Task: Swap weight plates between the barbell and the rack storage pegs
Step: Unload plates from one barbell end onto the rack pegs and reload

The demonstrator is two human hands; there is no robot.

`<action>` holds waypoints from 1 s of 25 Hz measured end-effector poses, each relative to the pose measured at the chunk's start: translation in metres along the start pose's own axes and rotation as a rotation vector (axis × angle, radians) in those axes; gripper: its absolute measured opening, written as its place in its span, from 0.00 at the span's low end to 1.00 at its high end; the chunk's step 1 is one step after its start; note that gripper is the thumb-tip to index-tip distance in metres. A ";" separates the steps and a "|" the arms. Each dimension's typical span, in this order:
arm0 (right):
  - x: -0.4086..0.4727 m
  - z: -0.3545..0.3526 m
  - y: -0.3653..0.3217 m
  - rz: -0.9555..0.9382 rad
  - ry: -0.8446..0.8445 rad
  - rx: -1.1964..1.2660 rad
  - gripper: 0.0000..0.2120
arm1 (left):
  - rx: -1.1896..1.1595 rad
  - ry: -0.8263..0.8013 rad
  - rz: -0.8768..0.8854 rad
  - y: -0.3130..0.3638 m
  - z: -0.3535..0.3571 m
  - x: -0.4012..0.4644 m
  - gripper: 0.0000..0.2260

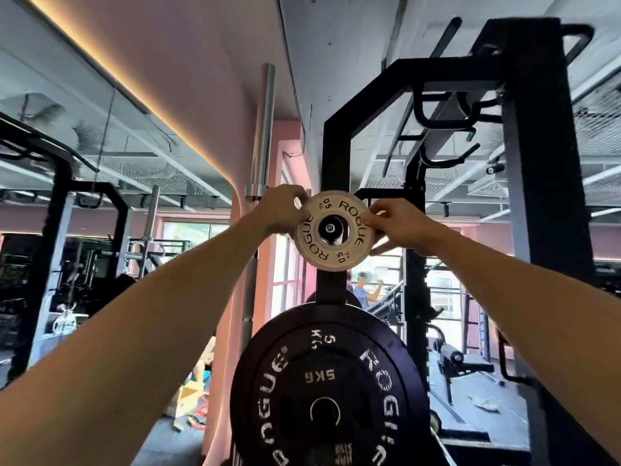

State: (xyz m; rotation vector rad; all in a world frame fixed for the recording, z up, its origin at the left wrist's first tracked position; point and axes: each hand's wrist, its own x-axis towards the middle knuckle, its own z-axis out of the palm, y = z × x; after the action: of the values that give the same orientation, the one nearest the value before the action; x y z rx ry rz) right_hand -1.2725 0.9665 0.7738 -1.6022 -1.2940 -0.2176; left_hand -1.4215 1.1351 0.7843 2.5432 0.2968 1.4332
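Small plate [334, 230] on peg, both hands pinching rim: L [280, 210], R [401, 227].

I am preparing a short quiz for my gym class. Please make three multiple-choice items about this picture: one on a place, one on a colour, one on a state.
1. Where is the small white plate?
A. On a peg above the black 5 kg plate
B. On the floor
C. Below the black plate

2. What colour is the upright post that carries the pegs?
A. Red
B. Black
C. Yellow

3. How is the small plate held?
A. By the left hand only
B. By no hand
C. By both hands, the right hand too

Answers:
1 A: its hole shows the peg end, and the black plate hangs lower.
2 B: the post is black.
3 C: fingers pinch the rim on each side.
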 end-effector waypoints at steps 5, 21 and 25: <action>0.040 0.011 0.033 0.028 0.033 0.016 0.09 | 0.015 0.010 0.021 -0.035 0.035 0.043 0.11; 0.153 0.043 0.153 0.139 0.202 -0.098 0.10 | 0.100 0.139 -0.007 -0.133 0.171 0.140 0.06; 0.154 0.037 0.154 0.152 0.160 -0.129 0.11 | 0.120 0.149 0.020 -0.135 0.172 0.143 0.06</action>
State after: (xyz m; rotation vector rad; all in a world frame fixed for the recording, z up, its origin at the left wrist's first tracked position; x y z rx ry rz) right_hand -1.1011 1.1068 0.7699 -1.7466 -1.0486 -0.3339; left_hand -1.2113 1.2894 0.7770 2.5418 0.3936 1.6645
